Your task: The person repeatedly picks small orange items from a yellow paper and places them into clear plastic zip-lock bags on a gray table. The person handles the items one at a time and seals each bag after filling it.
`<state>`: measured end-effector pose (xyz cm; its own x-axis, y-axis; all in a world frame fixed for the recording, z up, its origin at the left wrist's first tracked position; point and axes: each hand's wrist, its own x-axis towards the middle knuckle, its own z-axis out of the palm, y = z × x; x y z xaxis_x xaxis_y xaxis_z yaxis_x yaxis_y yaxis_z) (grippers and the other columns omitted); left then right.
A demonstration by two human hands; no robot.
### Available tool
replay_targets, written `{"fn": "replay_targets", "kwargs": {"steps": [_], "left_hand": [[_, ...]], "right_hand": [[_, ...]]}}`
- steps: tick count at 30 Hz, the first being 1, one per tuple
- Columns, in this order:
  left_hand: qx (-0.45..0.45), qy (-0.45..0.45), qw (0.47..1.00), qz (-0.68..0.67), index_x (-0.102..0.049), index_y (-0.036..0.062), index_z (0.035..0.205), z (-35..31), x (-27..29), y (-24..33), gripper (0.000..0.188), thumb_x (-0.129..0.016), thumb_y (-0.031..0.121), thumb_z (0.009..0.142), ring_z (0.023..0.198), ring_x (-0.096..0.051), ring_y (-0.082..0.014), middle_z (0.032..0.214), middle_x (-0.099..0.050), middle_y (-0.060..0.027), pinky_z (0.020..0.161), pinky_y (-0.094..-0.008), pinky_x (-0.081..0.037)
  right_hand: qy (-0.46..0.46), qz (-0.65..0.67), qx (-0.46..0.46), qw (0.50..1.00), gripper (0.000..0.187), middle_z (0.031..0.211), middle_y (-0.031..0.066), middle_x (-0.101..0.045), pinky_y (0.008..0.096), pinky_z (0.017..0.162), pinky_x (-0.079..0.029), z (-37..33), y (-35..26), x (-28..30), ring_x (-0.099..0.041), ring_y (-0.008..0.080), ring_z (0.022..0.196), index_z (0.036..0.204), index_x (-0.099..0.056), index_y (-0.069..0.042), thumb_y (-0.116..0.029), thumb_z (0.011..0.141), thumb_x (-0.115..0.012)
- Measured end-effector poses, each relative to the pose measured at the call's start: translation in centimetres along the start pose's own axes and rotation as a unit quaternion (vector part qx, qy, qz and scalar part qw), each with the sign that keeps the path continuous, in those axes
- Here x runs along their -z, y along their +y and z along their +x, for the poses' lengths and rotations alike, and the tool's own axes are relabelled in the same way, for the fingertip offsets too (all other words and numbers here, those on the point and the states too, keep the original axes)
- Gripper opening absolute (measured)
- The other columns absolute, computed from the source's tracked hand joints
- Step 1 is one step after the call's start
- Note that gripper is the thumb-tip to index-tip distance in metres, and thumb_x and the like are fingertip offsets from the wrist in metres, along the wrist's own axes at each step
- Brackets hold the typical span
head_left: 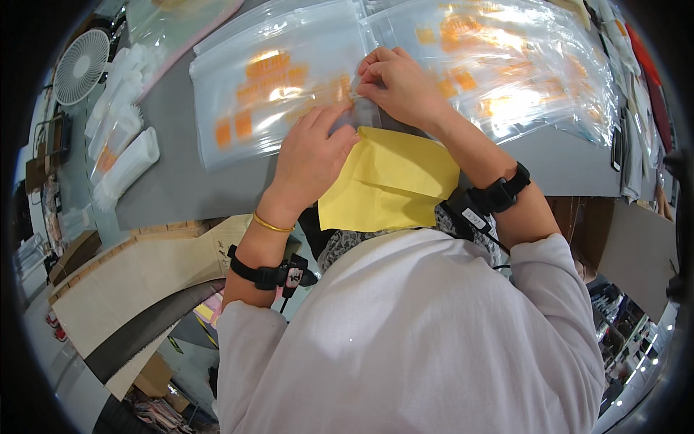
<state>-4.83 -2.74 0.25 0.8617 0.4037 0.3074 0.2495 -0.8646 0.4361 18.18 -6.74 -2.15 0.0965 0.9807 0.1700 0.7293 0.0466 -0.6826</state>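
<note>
— At the far left, what do you have?

— I see a white fan (pixel 82 66) past the corner of the grey bench (pixel 181 181), and a row of white packets (pixel 119 137) lying along that edge. Next to them a clear plastic bag with orange print (pixel 267 101) lies flat on the bench.

— And the hands?

— My left hand (pixel 312 160) is curled, its fingers closed on the lower end of a small clear bag (pixel 359 116) that sits between the two hands, over the bench. A gold bangle and a black wrist strap are on that arm. Just below the hand lies a yellow envelope (pixel 390 188), reaching over the near edge of the bench.

— The right one?

— My right hand (pixel 397 83) is closed too, fingertips pinching the top of the same small clear bag. Right of it a stack of clear printed bags (pixel 520 65) is spread over the bench.
</note>
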Motion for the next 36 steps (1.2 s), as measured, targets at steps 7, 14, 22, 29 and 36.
{"fn": "replay_targets", "kwargs": {"steps": [7, 14, 22, 29, 36], "left_hand": [[-0.014, -0.015, 1.000, 0.021, -0.066, 0.0015, 0.092, 0.6, -0.1, -0.2, 0.017, -0.076, 0.015, 0.091, 0.108, -0.063, -0.0321, 0.137, -0.068, -0.0111, 0.095, -0.0438, -0.054], [-0.027, 0.001, 1.000, -0.004, -0.066, 0.0013, 0.093, 0.6, -0.3, -0.6, 0.017, -0.077, 0.014, 0.090, 0.108, -0.064, -0.0309, 0.134, -0.071, -0.0100, 0.095, -0.0430, -0.054], [-0.046, 0.036, 0.998, 0.003, -0.067, 0.0028, 0.096, -0.3, -0.2, -0.5, 0.016, -0.077, 0.015, 0.090, 0.122, -0.064, -0.0323, 0.131, -0.072, -0.0099, 0.101, -0.0444, -0.053], [-0.049, 0.028, 0.998, 0.028, -0.067, 0.0026, 0.095, -0.7, -0.6, -0.5, 0.015, -0.076, 0.013, 0.091, 0.122, -0.064, -0.0319, 0.130, -0.074, -0.0085, 0.099, -0.0442, -0.054], [0.014, 0.045, 0.998, -0.043, -0.068, 0.0003, 0.095, -0.8, -0.1, -0.2, 0.011, -0.074, 0.009, 0.094, 0.112, -0.067, -0.0334, 0.116, -0.077, -0.0096, 0.094, -0.0425, -0.056]], "right_hand": [[0.017, -0.037, 0.000, 0.999, 0.016, 0.110, 0.0073, -0.070, 0.0420, 0.099, -0.052, -0.3, -0.9, -0.2, -0.060, 0.0323, 0.109, 0.085, -0.076, -0.005, -0.020, 0.086, -0.080], [0.097, -0.222, -0.025, 0.970, 0.030, 0.111, 0.0091, -0.068, 0.0434, 0.098, -0.049, 0.3, -1.0, 0.6, -0.060, 0.0338, 0.110, 0.082, -0.077, -0.008, -0.035, 0.081, -0.088], [0.109, -0.124, -0.050, 0.985, 0.028, 0.101, 0.0064, -0.071, 0.0419, 0.086, -0.054, 2.5, 0.7, -0.8, -0.063, 0.0303, 0.097, 0.081, -0.076, -0.002, -0.027, 0.085, -0.087], [0.128, -0.305, 0.089, 0.940, 0.009, 0.100, 0.0039, -0.072, 0.0428, 0.079, -0.056, 2.4, -1.2, 1.0, -0.068, 0.0305, 0.094, 0.093, -0.075, -0.004, -0.011, 0.096, -0.070], [0.119, -0.294, -0.150, 0.936, 0.030, 0.101, 0.0115, -0.078, 0.0498, 0.081, -0.056, 2.3, 9.2, 9.6, -0.073, 0.0387, 0.095, 0.114, -0.073, -0.011, -0.034, 0.107, -0.055]]}}
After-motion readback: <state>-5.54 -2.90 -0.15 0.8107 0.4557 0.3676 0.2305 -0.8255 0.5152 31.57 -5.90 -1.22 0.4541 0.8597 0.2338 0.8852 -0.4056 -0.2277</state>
